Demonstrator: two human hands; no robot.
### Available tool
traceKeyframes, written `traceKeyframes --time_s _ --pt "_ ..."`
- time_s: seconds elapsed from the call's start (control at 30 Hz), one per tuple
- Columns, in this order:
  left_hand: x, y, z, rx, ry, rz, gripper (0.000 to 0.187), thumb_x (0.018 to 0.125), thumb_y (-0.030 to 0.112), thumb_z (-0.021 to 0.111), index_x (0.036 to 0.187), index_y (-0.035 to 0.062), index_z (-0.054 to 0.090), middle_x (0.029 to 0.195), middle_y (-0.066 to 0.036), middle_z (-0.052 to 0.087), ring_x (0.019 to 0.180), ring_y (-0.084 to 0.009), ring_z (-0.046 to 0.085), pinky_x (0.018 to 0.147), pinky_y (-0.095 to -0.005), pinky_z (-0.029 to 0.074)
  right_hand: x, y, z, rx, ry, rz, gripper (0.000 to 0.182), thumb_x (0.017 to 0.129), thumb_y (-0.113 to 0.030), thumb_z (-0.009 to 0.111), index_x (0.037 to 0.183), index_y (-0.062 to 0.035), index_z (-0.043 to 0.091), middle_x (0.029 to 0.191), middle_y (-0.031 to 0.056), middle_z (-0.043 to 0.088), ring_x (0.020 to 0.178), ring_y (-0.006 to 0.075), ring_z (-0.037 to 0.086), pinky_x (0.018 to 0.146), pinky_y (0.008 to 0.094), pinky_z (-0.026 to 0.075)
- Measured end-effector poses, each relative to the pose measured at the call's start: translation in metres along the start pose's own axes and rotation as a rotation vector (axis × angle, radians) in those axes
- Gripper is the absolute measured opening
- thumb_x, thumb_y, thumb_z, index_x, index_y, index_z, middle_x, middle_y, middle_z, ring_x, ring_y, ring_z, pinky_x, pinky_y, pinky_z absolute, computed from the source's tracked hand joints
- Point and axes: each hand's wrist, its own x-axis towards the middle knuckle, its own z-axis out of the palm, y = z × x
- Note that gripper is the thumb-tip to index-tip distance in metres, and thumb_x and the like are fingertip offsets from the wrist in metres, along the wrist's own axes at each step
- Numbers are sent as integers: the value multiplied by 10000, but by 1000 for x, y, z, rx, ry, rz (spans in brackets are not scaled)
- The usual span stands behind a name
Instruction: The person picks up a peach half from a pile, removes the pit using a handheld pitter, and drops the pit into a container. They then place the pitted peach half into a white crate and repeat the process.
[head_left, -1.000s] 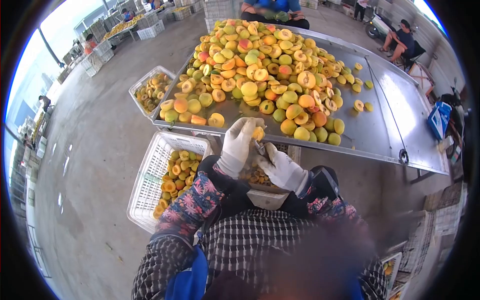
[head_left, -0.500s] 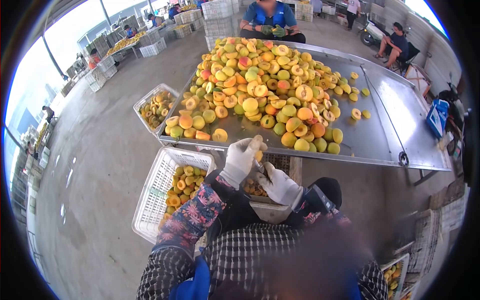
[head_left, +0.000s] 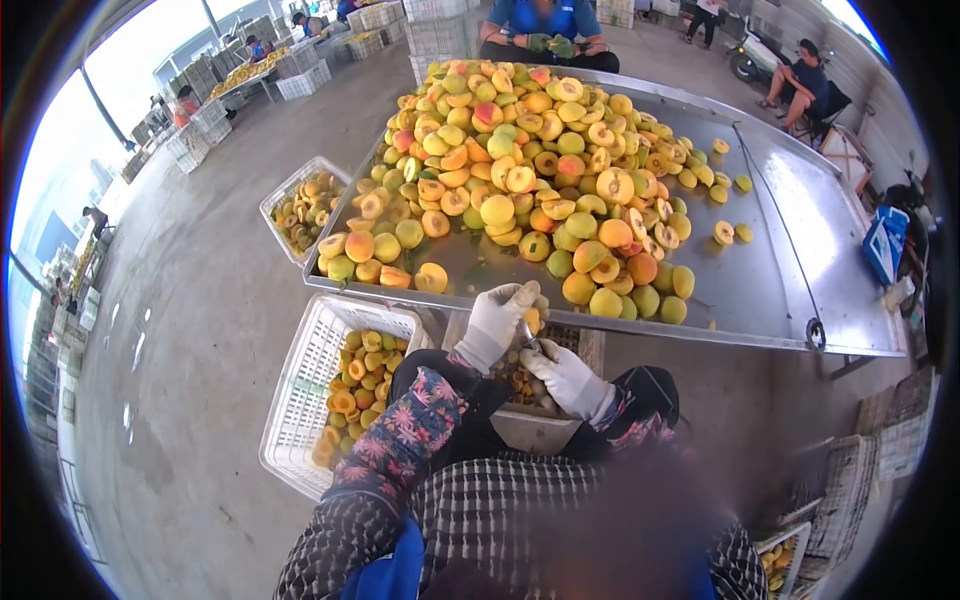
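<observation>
My left hand point(head_left: 497, 325), in a white glove with a soiled fingertip, is closed around a peach half point(head_left: 534, 320) just in front of the table edge. My right hand point(head_left: 568, 380), gloved too, grips a small metal pitting tool point(head_left: 529, 337); its tip points up at the fruit, and whether it touches is hard to see. Below both hands stands a crate point(head_left: 540, 432) with pits and scraps in it, partly hidden by the hands. A white plastic crate point(head_left: 283, 415) beside my left arm holds pitted peach halves point(head_left: 362, 375).
A big heap of halved peaches point(head_left: 520, 170) lies on the metal table point(head_left: 775, 250), with a few loose halves to its right. Another crate point(head_left: 275, 215) of halves stands by the table's left corner. Across the table sits a person point(head_left: 545, 25) in blue. Stacked crates point(head_left: 845, 490) are at right.
The view has shifted slightly, so the table and heap sit a little differently. Both hands stay close together, still holding the peach half and the tool.
</observation>
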Motion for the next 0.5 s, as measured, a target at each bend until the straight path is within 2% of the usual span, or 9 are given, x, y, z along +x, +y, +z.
traceKeyframes --time_s 0.03,0.13,0.17,0.2,0.27,0.3,0.4,0.43,0.5 --pt "2 0 1 -20 -5 -9 311 894 307 701 880 0 661 808 -77 689 700 -147 650 627 -276 534 -5 -16 0 181 -71 196 177 1004 -254 477 1022 -77 476 709 -27 493 507 67 456 445 220 386" --pt "8 -1 3 -76 12 -22 332 898 326 693 892 -3 654 815 -86 682 709 -170 655 641 -291 543 1 -12 -3 316 -32 196 200 989 -299 533 979 -103 497 656 -31 475 427 65 399 388 199 303" --pt "10 -4 4 -98 18 -34 339 899 333 690 896 -4 652 817 -88 680 712 -177 657 646 -296 546 11 2 -4 150 46 145 213 983 -275 542 974 -67 497 657 39 528 475 168 495 438 289 389" --pt "13 -7 5 -123 30 -36 353 904 345 680 897 -7 650 822 -93 679 719 -182 656 656 -299 546 34 52 -17 -397 173 -543 222 972 -241 542 1005 -26 499 710 168 593 595 340 585 550 396 455" --pt "20 -14 6 -175 59 -36 382 915 368 660 900 -13 646 831 -103 678 732 -191 655 678 -306 546 37 57 -26 -463 146 -255 254 955 -222 547 1048 10 501 813 268 612 784 463 601 669 463 465" --pt "21 -15 7 -204 63 -43 421 930 400 628 900 -20 639 845 -117 674 745 -204 652 702 -314 543 27 32 -23 -575 192 -297 283 949 -232 551 1072 15 492 854 280 625 834 464 607 671 466 477" --pt "23 -17 -1 -367 29 -177 474 967 431 547 935 -35 626 887 -163 683 774 -243 673 714 -337 555 19 2 -25 -829 152 -150 299 945 -231 551 1095 16 475 873 283 631 848 455 612 678 486 475" --pt "23 -23 -2 -314 67 -122 486 968 441 538 934 -36 627 871 -166 682 751 -243 672 697 -336 555 23 15 -27 -860 167 -203 318 947 -233 540 1138 7 457 879 281 639 835 455 617 675 497 476" --pt "24 -33 0 -202 141 -13 512 972 459 521 932 -39 629 838 -172 679 703 -244 669 663 -334 555 26 26 -17 -701 177 -263 310 953 -225 528 1150 7 469 899 278 633 843 447 613 691 481 483"
